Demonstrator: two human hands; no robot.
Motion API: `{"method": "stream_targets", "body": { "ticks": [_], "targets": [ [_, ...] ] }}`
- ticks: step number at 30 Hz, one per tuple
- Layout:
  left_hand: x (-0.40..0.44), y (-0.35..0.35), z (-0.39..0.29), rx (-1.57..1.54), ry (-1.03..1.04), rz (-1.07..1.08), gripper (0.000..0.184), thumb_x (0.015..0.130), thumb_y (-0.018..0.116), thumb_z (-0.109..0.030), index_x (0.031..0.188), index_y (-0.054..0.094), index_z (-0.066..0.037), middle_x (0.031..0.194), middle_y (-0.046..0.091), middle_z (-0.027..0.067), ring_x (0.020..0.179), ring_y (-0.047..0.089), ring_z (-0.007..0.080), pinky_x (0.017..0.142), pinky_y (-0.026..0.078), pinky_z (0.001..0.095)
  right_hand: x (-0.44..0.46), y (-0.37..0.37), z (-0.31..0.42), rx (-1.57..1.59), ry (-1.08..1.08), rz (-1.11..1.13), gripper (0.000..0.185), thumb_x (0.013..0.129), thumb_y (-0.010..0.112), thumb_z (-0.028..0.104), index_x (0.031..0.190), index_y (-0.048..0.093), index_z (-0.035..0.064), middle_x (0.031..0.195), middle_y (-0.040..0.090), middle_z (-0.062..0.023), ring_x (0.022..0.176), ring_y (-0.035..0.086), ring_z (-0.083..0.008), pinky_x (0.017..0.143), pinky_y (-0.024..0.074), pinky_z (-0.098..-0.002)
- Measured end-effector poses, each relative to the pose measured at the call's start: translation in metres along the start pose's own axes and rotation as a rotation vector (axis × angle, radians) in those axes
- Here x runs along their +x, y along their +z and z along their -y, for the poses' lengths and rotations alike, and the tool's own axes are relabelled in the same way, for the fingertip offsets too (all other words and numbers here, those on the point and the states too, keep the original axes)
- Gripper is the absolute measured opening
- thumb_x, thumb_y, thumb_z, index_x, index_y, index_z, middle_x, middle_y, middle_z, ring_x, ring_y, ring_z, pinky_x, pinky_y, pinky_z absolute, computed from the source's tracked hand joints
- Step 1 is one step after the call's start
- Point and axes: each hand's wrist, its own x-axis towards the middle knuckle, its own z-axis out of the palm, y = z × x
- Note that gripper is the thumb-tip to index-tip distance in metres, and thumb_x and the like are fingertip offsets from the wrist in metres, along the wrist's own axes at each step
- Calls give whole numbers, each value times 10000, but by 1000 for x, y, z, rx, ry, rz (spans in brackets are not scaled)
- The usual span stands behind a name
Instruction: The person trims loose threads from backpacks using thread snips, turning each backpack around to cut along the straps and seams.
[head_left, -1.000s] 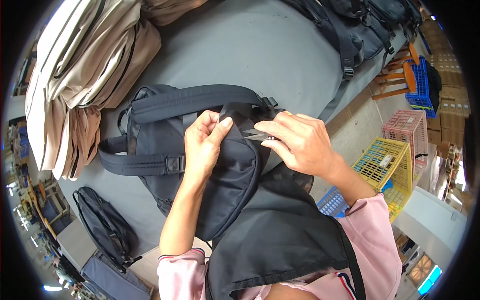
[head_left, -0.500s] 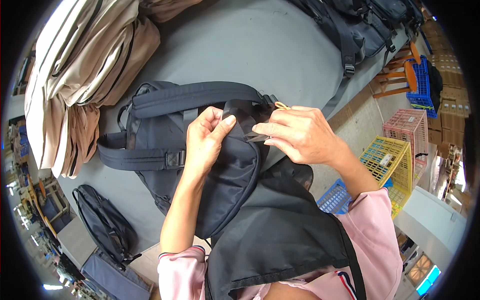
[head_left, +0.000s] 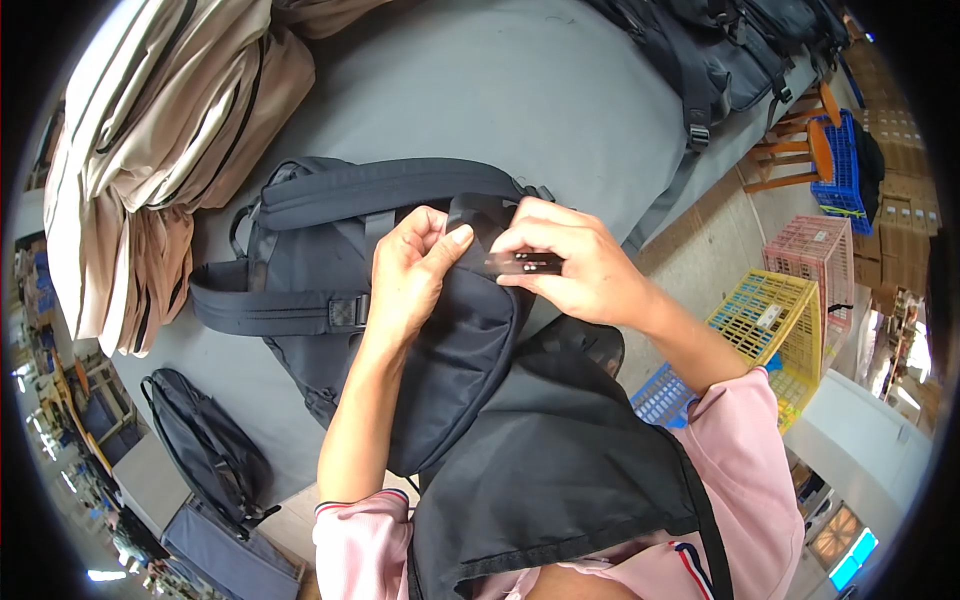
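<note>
A black backpack [head_left: 440,370] lies on the grey table with its shoulder straps up. My left hand [head_left: 405,265] is closed in a pinch on a black webbing strap [head_left: 475,212] at the bag's edge. Just to its right, my right hand [head_left: 570,255] is closed on a small pair of thread snips [head_left: 535,263]. Their dark body shows between thumb and fingers, and the blade end, blurred by motion, points left toward the webbing. Whether the blades touch it I cannot tell.
Beige bags [head_left: 190,130] are piled at the left of the grey table [head_left: 480,90]. More black backpacks [head_left: 745,60] lie at the far right, and a small black bag [head_left: 205,445] at lower left. Plastic crates [head_left: 765,315] and a wooden stool [head_left: 800,150] stand on the right.
My right hand has turned and shifted slightly left, closer to my left hand. The snips' dark body now shows, and the yellow loop is out of sight. My left hand keeps its pinch.
</note>
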Motion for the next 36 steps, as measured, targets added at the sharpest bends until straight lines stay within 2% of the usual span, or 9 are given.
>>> {"method": "stream_targets", "body": {
  "ticks": [5, 9, 13, 14, 17, 21, 28, 34, 36],
  "targets": [
    [-1, 0, -1, 44, -5, -2, 152, 845, 651, -141, 788, 564, -29, 654, 558, -41, 619, 428, 17, 573, 357, 198, 18, 1, -5, -136, -48, 227, 207, 747, 701, 101, 817, 529, 9, 829, 504, -94, 725, 547, -304, 633, 435, -400],
    [-1, 0, -1, 90, -3, -10, 159, 842, 647, -153, 782, 567, -28, 637, 551, -44, 613, 421, 20, 570, 353, 203, 16, 14, -6, -166, 63, 62, 217, 780, 681, 135, 791, 513, -3, 827, 500, -116, 742, 544, -329, 631, 434, -410],
    [-2, 0, -5, 123, -27, -18, 168, 835, 650, -159, 777, 565, -26, 625, 537, -52, 603, 400, 24, 562, 340, 205, 6, 18, -15, 182, 293, -169, 175, 821, 631, 104, 923, 528, 6, 874, 537, -107, 717, 569, -278, 641, 446, -377],
    [-1, -1, -5, 120, -42, -9, 151, 844, 647, -150, 788, 563, -37, 644, 522, -61, 610, 391, 20, 569, 324, 195, 1, 15, -17, 152, 328, -159, 185, 810, 633, 104, 952, 541, 30, 889, 545, -88, 723, 582, -250, 637, 453, -361],
    [2, -2, -2, 130, -54, 4, 141, 852, 645, -146, 799, 561, -46, 658, 502, -68, 611, 377, 18, 571, 306, 189, -8, 8, 5, -110, 184, -196, 154, 792, 647, 113, 903, 560, 52, 882, 543, -75, 737, 592, -238, 620, 460, -354],
    [5, -3, 3, 159, -32, -16, 190, 829, 657, -174, 771, 562, -20, 603, 517, -45, 578, 383, 35, 539, 330, 220, -21, -6, 8, -377, 144, -72, 266, 712, 719, 126, 946, 609, 64, 820, 541, -61, 606, 539, -193, 565, 445, -291],
    [5, -2, 6, 133, -44, -17, 189, 828, 658, -172, 772, 560, -20, 592, 500, -43, 572, 380, 37, 533, 328, 223, -9, -7, 10, -568, -169, -48, 225, 690, 713, 117, 898, 639, 74, 771, 545, -58, 600, 561, -245, 570, 462, -334],
    [5, 0, 6, 151, -53, -21, 187, 828, 655, -171, 772, 559, -20, 592, 500, -43, 569, 380, 37, 529, 327, 226, -12, -6, 8, -625, -165, -50, 233, 677, 722, 120, 892, 648, 72, 742, 551, -49, 589, 563, -232, 569, 468, -325],
    [5, 0, 5, 133, -47, -15, 183, 828, 654, -168, 774, 561, -21, 593, 500, -44, 568, 381, 36, 529, 328, 224, -15, -8, 10, -549, -63, -80, 207, 696, 704, 126, 877, 622, 68, 770, 527, -38, 623, 578, -210, 601, 470, -334]
  ]
}}
